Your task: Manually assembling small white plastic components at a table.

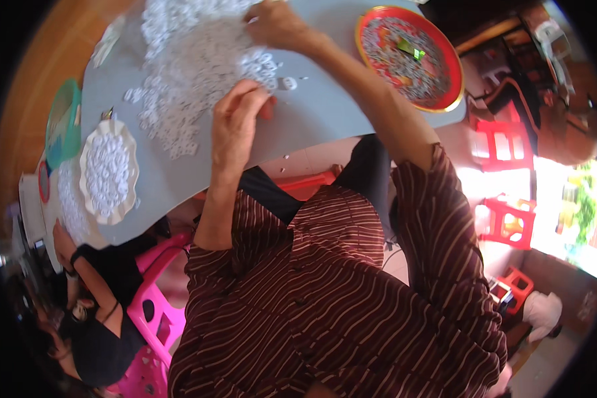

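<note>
My left hand [235,119] is over the near side of the grey table [305,119], its fingers bent in towards the thumb. Whatever it pinches, if anything, is too small to tell. Farther off, my right hand [275,26] is closed, with a small white piece [252,20] showing at its fingertips. Beside the two hands spreads a heap of small white plastic parts [199,60]. A cluster of white ring-like parts [257,65] lies between my hands, and a loose white piece [287,83] rests just right of them.
A red gold-rimmed tray [459,83] of small grey bits stands at the right. On the left are a scalloped white dish [134,169] of white parts and a green basket [63,126]. Another person [106,338] sits lower left by a pink chair [156,312]. Red stools [504,142] stand at right.
</note>
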Available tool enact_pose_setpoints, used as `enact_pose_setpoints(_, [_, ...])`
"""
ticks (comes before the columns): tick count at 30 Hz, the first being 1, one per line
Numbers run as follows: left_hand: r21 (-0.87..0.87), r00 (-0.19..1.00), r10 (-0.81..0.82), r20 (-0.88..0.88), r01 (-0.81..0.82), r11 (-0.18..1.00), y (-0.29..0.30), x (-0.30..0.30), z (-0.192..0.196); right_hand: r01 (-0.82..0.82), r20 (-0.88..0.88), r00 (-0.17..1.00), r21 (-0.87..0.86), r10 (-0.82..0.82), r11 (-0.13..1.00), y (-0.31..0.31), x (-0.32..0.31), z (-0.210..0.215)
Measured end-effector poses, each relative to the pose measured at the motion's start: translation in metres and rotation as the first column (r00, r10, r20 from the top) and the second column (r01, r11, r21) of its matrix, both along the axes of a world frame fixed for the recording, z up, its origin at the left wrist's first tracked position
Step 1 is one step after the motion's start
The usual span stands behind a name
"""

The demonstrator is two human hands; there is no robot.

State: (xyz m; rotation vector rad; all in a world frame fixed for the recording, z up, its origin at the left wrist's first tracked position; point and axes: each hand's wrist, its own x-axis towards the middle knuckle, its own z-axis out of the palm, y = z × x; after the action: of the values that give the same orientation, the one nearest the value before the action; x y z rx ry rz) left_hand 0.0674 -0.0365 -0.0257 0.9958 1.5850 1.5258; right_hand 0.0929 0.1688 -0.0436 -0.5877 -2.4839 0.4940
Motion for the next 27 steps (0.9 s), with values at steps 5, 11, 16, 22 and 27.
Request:
enact_pose_setpoints(5, [0.096, 0.989, -0.034, 0.146, 0.02, 0.995, 0.007, 0.009, -0.002, -0.115, -0.059, 0.993, -0.58, 0.099, 0.807, -0.063, 0.039, 0.062])
enact_pose_setpoints(11, [0.113, 0.975, -0.078, 0.208, 0.055, 0.992, 0.008, 0.011, -0.002, 0.035, -0.147, 0.985, -0.317, -0.086, 0.948, -0.036, 0.103, 0.046])
enact_pose_setpoints(16, [0.071, 0.986, -0.069, 0.151, 0.059, 0.996, 0.005, 0.008, 0.001, 0.249, -0.06, 0.968, 0.103, -0.244, 0.963, 0.013, 0.19, 0.061])
enact_pose_setpoints(22, [0.067, 0.992, -0.086, 0.087, 0.08, 0.995, 0.007, 0.008, -0.004, 0.262, 0.153, 0.951, 0.061, -0.268, 0.963, 0.017, 0.211, 0.06])
enact_pose_setpoints(27, [0.06, 0.992, -0.114, 0.057, 0.111, 0.992, 0.005, 0.007, -0.004, 0.314, 0.259, 0.9, 0.172, -0.351, 0.934, 0.023, 0.203, 0.05])
